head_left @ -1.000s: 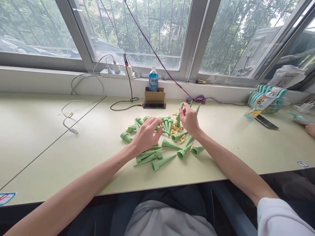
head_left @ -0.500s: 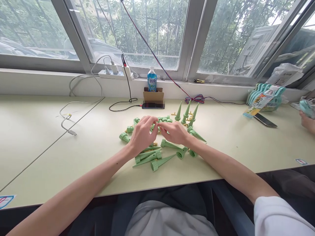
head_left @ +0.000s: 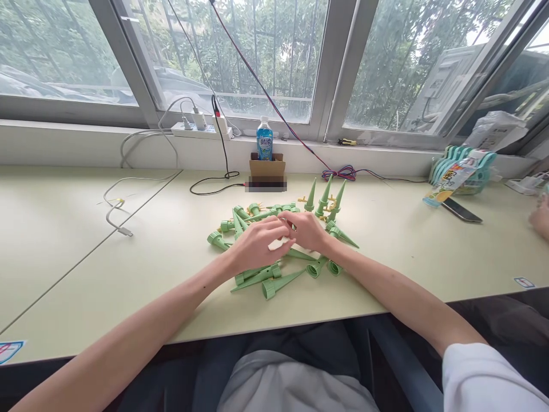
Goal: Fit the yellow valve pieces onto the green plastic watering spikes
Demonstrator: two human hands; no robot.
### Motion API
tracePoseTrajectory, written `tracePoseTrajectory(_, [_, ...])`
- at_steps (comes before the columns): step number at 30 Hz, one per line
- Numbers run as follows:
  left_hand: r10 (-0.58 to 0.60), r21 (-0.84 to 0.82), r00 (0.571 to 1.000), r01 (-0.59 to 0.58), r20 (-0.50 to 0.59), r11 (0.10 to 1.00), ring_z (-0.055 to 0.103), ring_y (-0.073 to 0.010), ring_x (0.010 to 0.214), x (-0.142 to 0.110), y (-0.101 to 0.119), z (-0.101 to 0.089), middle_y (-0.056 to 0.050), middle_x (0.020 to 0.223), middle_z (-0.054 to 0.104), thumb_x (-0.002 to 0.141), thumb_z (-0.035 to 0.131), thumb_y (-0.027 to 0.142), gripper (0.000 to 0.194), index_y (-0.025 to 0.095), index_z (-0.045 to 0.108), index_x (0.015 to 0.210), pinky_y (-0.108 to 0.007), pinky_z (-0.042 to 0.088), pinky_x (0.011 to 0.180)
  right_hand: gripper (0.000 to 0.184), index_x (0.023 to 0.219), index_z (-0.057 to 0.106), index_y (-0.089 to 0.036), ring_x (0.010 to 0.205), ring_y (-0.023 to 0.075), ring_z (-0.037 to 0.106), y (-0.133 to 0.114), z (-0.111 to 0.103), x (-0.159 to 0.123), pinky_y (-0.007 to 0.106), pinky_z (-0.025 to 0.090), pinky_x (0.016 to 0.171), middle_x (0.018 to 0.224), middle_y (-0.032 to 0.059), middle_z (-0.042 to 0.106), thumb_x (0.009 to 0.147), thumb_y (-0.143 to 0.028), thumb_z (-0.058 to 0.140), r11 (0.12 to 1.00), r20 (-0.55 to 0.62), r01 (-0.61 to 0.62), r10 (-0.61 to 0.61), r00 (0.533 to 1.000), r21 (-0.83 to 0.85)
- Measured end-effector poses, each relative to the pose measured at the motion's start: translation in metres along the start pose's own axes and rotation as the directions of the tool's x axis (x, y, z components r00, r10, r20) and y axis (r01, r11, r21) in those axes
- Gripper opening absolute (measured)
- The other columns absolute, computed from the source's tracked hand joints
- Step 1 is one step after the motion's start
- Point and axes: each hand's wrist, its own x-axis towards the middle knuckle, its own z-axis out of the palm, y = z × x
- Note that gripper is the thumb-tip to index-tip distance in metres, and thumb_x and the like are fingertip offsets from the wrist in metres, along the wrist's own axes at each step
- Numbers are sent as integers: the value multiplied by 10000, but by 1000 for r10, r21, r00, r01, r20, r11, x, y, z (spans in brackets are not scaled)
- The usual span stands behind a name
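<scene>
My left hand [head_left: 261, 243] reaches over the pile, its fingers stretched toward my right hand and its thumb apart from them. Nothing shows in its grasp. My right hand [head_left: 305, 230] is closed, fingertips pinched together; what they hold is hidden behind the fingers. Around and beneath both hands lie several green plastic watering spikes with ribbed caps, among them a spike [head_left: 281, 283] at the front. Three more stand upright behind my right hand, including one green spike [head_left: 325, 197], with small yellow valves [head_left: 302, 199] beside them.
Against the wall, a blue-labelled bottle [head_left: 265, 140] stands at a cardboard box [head_left: 267, 170]. Cables [head_left: 343, 173] and a power strip [head_left: 201, 131] line the back. On the right are a tilted bottle [head_left: 450, 182], a phone [head_left: 462, 210] and another person's hand [head_left: 539, 216].
My left hand has moved slightly down and right, its thumb parting from its fingers. My right hand stays nearly in place. The other person's hand at the right has shifted outward.
</scene>
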Motion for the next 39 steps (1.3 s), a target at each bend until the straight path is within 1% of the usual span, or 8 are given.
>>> tracePoseTrajectory(3, [25,-17,989,-23,148,1000,620,-211,961,-1,0,0,-59,907,681,886,615,317,117,222,677,854,-331,530,791,190,894,618,-202,533,94,485,3,3,0,201,349,557,657,-25,637,945,-203,435,999,-61,-21,20,998,-28])
tracePoseTrajectory(6, [-5,-1,975,6,220,1000,606,-226,1001,-2,-2,2,-71,970,670,874,636,354,147,217,691,876,-351,529,831,195,903,627,-205,550,97,502,6,6,0,203,355,566,688,-17,654,952,-206,438,999,-76,-22,19,997,-43])
tracePoseTrajectory(11, [-74,54,958,61,276,997,594,-241,1005,-4,-10,5,-73,1014,670,882,626,338,137,222,691,913,-374,515,846,187,922,644,-211,542,99,505,8,8,0,204,351,565,667,-21,645,952,-224,460,996,-101,-41,34,994,-74])
tracePoseTrajectory(16, [-112,114,943,79,315,990,606,-247,936,-6,-15,7,-73,931,680,862,650,292,124,200,693,933,-372,513,795,178,939,653,-201,532,100,499,7,8,0,206,348,567,636,-22,625,948,-228,477,994,-115,-45,34,993,-95])
tracePoseTrajectory(20, [-126,120,936,91,328,989,603,-246,935,-6,-15,6,-80,945,683,886,617,289,145,185,691,955,-369,512,791,189,948,662,-191,534,96,501,6,7,1,200,349,569,630,-22,624,947,-224,476,995,-110,-49,40,993,-84])
tracePoseTrajectory(26, [-99,77,946,79,308,994,597,-230,955,-4,-13,0,-84,1038,679,936,534,275,187,188,675,1021,-371,510,833,199,963,673,-186,570,104,518,4,4,2,201,360,593,668,-6,649,944,-226,479,995,-83,-84,80,993,-46])
tracePoseTrajectory(35, [23,70,984,-36,178,997,623,-214,937,-2,-5,-3,-91,1022,690,975,475,302,209,182,638,1025,-355,508,809,208,897,665,-189,535,95,438,7,4,3,194,348,577,597,-22,572,920,-234,463,994,-6,-107,108,994,35])
tracePoseTrajectory(39, [39,66,993,-47,109,997,630,-195,871,0,-1,-5,-89,972,691,979,462,276,196,178,609,1062,-331,501,761,128,882,629,-185,567,97,420,7,0,1,198,344,568,636,-30,574,865,-219,507,990,83,-53,43,996,128])
